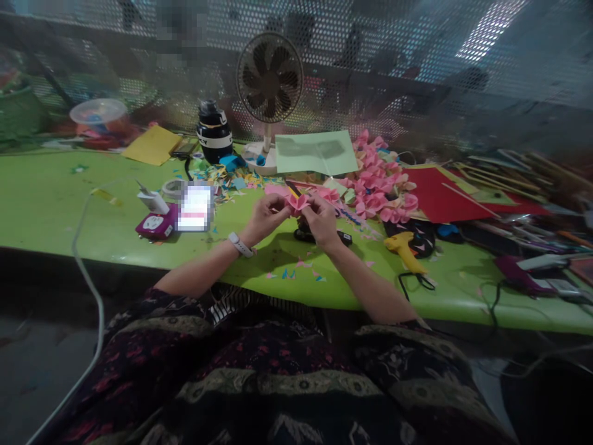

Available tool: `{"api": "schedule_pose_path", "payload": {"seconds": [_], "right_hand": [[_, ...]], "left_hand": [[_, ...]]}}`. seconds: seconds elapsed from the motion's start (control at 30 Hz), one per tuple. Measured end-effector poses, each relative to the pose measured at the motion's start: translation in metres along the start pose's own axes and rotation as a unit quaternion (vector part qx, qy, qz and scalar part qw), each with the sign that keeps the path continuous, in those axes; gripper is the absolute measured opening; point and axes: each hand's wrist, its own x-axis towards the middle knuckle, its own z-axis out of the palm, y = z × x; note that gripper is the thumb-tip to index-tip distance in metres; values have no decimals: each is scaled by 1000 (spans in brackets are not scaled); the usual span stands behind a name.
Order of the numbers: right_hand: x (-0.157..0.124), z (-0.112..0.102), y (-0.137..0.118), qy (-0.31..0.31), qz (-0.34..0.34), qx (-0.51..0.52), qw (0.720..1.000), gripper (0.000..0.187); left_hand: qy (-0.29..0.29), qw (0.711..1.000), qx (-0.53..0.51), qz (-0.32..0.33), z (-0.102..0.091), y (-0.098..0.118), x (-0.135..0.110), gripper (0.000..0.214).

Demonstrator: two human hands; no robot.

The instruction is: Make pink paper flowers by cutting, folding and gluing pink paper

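Between my two hands, above the green table (231, 262), is a pink paper flower (298, 201). My left hand (270, 216) pinches its left side, with a white watch on that wrist. From the right, my right hand (320, 219) closes its fingers on the same flower. A dark and yellow stick-like tool (293, 189) shows just above the flower; I cannot tell whether it is held. Under my right hand lies a black object (345, 238), partly hidden. Small pink and blue paper scraps (290, 273) are scattered nearer to me.
A pile of pink paper flowers (382, 179) lies at the back right, beside red paper (440, 196). A yellow glue gun (407, 248) rests right of my hands. Behind stand a fan (269, 77) and a black bottle (214, 137). A purple power adapter (157, 225) is at left.
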Motion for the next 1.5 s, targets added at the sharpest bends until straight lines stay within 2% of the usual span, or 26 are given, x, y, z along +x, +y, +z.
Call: {"api": "schedule_pose_path", "payload": {"seconds": [0.1,0.3,0.47,0.6,0.8,1.03,1.13,1.27,1.37,1.5], "right_hand": [[1,-1,0,-3,13,10,1000,18],[5,-5,5,-22,25,18,999,28],[8,-6,11,-23,12,-10,1000,30],[8,-7,12,-9,-15,-49,999,28],[6,-7,9,46,-54,-85,994,31],[5,-7,6,55,-86,-118,988,32],[0,-6,0,77,-145,-147,975,27],[-8,-4,-5,35,-227,-254,939,16],[-11,-1,-3,20,-245,-320,915,18],[-8,-1,3,30,-243,-352,903,23]], "left_hand": [[-9,1000,-23,-19,1,-3,1,26],[-70,987,-88,-115,-2,-4,3,35],[-105,969,-129,-182,-2,-2,1,34],[-93,961,-161,-207,0,1,0,32],[-73,957,-188,-208,0,1,0,27],[-54,956,-189,-218,1,3,1,21],[-27,958,-182,-219,-1,3,4,21],[-6,960,-176,-218,-3,0,6,20],[4,963,-171,-210,-1,-3,5,22],[1,965,-165,-204,3,-3,1,22]]}}
